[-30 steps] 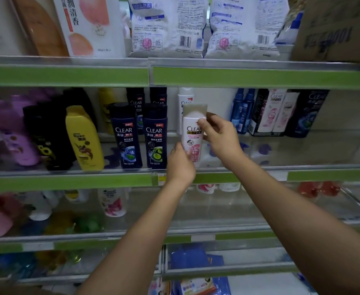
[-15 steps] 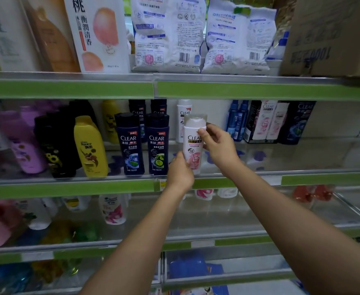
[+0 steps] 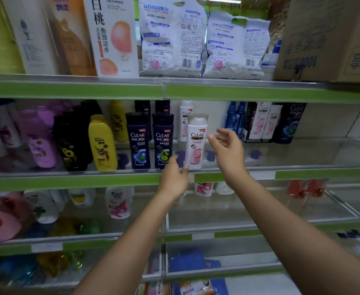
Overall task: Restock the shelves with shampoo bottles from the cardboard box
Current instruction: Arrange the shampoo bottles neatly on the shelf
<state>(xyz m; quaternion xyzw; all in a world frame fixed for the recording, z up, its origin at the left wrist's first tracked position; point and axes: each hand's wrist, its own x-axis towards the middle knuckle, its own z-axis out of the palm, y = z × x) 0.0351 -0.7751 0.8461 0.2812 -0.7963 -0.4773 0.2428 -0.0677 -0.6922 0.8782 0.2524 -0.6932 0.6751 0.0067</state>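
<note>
Nearest the camera, the left hand [image 3: 173, 177] sits low at the shelf lip with its fingertips against the bottom corner of the white Clear bottle [image 3: 196, 143]; whether they pinch it or merely steady it cannot be told. The right hand [image 3: 228, 149] hovers just beside the bottle's right flank, fingers spread and loose, grasping nothing. The bottle stands upright at the front of the middle shelf [image 3: 72, 183], label outward, just right of two dark blue Clear bottles [image 3: 151, 141]. To finish the placement well, the base likely wants nudging square with that front row and set fully behind the green edge strip before the lower hand lets go, since a tall narrow bottle tips easily. Behind it stands a second white bottle [image 3: 185, 120]. The shelf floor to the right is clear glass, with boxed Clear packs [image 3: 262, 122] at the back. Above, refill pouches [image 3: 171, 37] and a cardboard box [image 3: 328, 39] sit on the top shelf.
</note>
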